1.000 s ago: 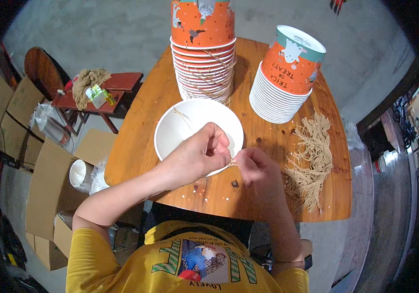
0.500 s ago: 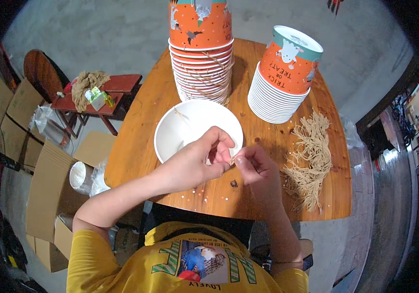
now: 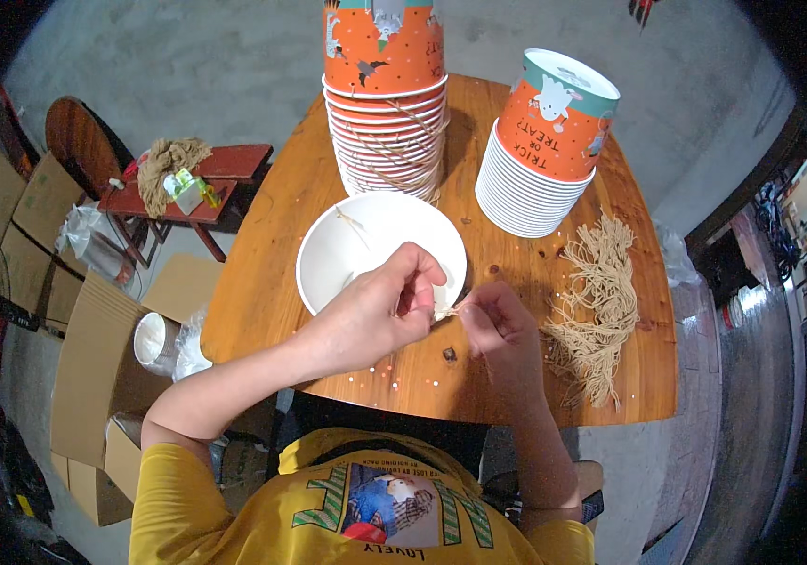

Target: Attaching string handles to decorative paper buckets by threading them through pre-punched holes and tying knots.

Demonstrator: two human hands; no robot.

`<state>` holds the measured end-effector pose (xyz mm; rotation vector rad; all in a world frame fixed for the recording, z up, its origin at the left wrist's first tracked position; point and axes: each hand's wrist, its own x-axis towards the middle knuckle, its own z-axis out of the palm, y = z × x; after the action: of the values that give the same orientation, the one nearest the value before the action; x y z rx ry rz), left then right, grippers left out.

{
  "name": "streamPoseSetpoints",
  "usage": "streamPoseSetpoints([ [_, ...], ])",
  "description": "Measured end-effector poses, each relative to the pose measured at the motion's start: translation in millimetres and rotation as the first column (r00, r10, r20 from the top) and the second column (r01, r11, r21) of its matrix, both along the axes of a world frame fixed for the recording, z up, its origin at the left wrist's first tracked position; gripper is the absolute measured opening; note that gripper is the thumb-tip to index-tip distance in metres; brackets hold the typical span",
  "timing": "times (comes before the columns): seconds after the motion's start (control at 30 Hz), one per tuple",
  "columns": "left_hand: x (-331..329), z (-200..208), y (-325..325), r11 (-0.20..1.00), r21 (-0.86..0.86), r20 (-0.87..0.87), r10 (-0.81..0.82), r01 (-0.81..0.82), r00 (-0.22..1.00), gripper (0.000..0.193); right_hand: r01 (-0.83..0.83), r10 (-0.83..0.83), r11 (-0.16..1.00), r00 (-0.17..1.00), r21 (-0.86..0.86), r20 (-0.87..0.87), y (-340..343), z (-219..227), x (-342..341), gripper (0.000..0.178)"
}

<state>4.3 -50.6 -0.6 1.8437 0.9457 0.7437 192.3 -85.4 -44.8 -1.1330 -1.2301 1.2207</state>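
A white-lined paper bucket point(image 3: 328, 254) sits mouth up at the table's middle, with a strand of tan cord crossing its far left inside. Over its near right rim, my left hand point(image 3: 371, 311) has thumb and fingers closed on the end of a thin tan cord point(image 3: 448, 312). Just to the right, my right hand point(image 3: 500, 331) pinches the same cord between thumb and forefinger. A short length shows between the two pinches; whether it is knotted is too small to tell. Beside my right hand lies a loose bundle of tan cords point(image 3: 599, 315).
Behind the bucket rises a tall stack of upside-down orange buckets point(image 3: 387, 141) with cord handles. Another upside-down stack point(image 3: 540, 160) stands right of it, its rims showing no cords. White specks dot the wooden table point(image 3: 262, 292). Left are an open cardboard box point(image 3: 93, 367) and a red bench point(image 3: 243, 162).
My hands have drawn slightly apart, so more of the cord shows between the fingertips. The buckets and the cord bundle stay in place.
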Motion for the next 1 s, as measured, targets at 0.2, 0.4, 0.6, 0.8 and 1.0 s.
streamPoseSetpoints([
  [0.2,0.8,3.0,-1.4,1.0,0.012,-0.012,0.012,-0.011,1.0,0.024,0.002,-0.005,0.998,0.999,0.065,0.04,-3.2,-0.6,3.0,0.012],
  [0.4,0.2,0.5,-1.0,1.0,0.024,-0.001,0.016,-0.016,1.0,0.025,-0.034,-0.017,0.988,0.945,0.15,0.327,-7.6,3.0,3.5,0.019],
  [0.6,1.4,-0.5,-1.6,1.0,0.006,0.062,-0.005,0.005,0.998,0.025,-0.182,-0.34,0.776,0.685,0.603,0.644,0.2,11.5,-1.1,0.017],
  [0.8,-1.2,2.4,-4.9,0.979,0.202,-0.053,-0.007,0.018,0.999,0.021,-0.165,-0.484,0.669,0.643,0.725,0.593,-0.6,-4.9,4.7,0.009],
  [1.0,-4.1,-5.9,-1.9,0.93,0.368,-0.097,0.027,0.011,0.995,0.021,-0.189,-0.354,0.764,0.677,0.617,0.645,-6.3,0.5,6.1,0.01],
])
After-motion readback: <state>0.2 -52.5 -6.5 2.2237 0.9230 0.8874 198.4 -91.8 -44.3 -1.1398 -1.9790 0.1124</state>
